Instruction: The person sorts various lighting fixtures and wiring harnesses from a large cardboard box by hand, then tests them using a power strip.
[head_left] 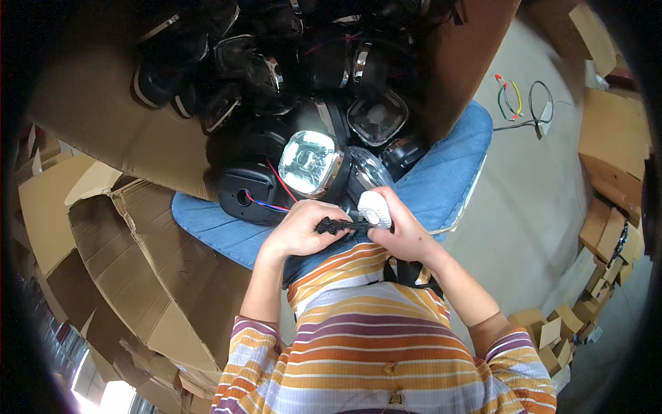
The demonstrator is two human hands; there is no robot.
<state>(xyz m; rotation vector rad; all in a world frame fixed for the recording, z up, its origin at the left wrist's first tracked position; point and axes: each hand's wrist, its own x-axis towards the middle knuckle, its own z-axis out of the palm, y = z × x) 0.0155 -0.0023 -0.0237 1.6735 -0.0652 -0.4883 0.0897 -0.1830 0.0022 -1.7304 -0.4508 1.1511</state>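
Right hand (pixel 407 233) holds white piece (pixel 374 207); grey floor (pixel 520 207) edges blue cloth (pixel 452 165)

Grips: two, left (pixel 303 231) and right (pixel 403 231). White ribbed piece (pixel 374 205): one, in right grip. Black cable bundle (pixel 331 225): one, in left grip. Bright-faced lamp (pixel 307 162): one, just beyond both. Darker lamps (pixel 378 116): over ten, farther beyond; shadow prevents exact count.

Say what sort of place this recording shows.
Probably a workshop or warehouse corner: a large open carton piled with lamps, and more cardboard boxes along the right side of a bare grey floor.
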